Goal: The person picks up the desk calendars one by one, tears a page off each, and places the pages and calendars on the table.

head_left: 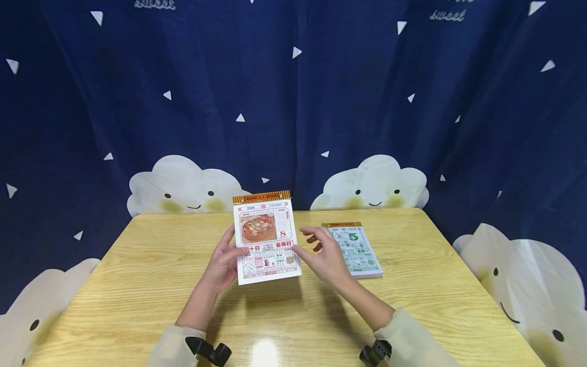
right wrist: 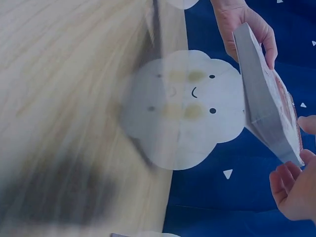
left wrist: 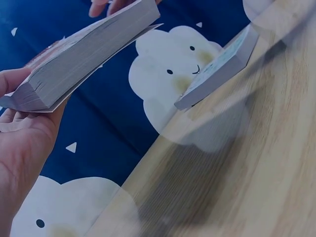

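Calendar block (head_left: 266,239), the thick tear-off pad with the gold and red binding strip along its top, sits raised above the wooden table (head_left: 137,285) and tilted back so its face looks at you: a photo of a reddish dish, a red figure 8 beside it, and a red band of characters across the middle. Your left hand (head_left: 224,262) grips its left edge, thumb on the printed face and fingers curled behind; the left wrist view shows the palm cupped beneath the stacked page edges and a loose backing sheet standing slightly off the block. Your right hand (head_left: 323,255) touches the right edge with the thumb tip only, its fingers loosely spread and closed on nothing. A second calendar (head_left: 355,250), green-printed with a large 5, lies flat on the table just right of that hand, part of it covered by the fingers. You have bare tabletop on the left and in front of your wrists, while the far edge meets a dark blue curtain (head_left: 293,92) with white cloud faces, close behind the lifted pad. The small print on both pads is too fine to read, both wrist views are smeared across the wood grain, and your forearms are cut off at the lower frame edge.
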The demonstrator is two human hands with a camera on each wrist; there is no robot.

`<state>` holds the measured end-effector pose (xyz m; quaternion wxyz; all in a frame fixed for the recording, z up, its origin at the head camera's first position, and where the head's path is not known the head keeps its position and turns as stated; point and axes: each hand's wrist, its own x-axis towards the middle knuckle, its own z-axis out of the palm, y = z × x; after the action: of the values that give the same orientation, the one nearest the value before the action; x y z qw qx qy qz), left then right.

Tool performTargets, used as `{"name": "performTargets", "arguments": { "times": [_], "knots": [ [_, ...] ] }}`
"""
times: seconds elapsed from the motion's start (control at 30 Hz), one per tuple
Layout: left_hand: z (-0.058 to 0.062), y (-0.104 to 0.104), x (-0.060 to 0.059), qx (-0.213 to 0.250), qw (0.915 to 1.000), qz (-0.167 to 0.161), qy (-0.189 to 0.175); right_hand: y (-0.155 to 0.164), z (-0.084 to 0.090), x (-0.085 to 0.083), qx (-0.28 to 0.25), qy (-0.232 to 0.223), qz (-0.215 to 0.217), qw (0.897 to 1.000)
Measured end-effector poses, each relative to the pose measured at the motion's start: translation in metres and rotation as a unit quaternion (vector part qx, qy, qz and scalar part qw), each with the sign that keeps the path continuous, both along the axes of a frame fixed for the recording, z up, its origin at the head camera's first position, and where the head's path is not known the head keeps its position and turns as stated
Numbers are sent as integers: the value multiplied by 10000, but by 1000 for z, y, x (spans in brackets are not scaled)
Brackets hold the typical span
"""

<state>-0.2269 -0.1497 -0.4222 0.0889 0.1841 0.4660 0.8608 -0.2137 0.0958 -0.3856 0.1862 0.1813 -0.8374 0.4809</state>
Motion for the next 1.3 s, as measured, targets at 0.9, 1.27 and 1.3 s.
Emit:
{"name": "performTargets", "arguments": {
  "times": [0.9, 1.27, 1.3],
  "knots": [
    [3, 7, 0, 15, 9999, -78, 153, -23, 8, 13, 1480, 2000, 315, 9680],
    [4, 10, 0, 8, 9996, -95, 281, -41, 1, 24, 2093, 2393, 693, 9456],
    [4, 10, -1, 12, 9996, -92, 279, -42, 1, 25, 2136, 2407, 735, 9439]
  ]
}}
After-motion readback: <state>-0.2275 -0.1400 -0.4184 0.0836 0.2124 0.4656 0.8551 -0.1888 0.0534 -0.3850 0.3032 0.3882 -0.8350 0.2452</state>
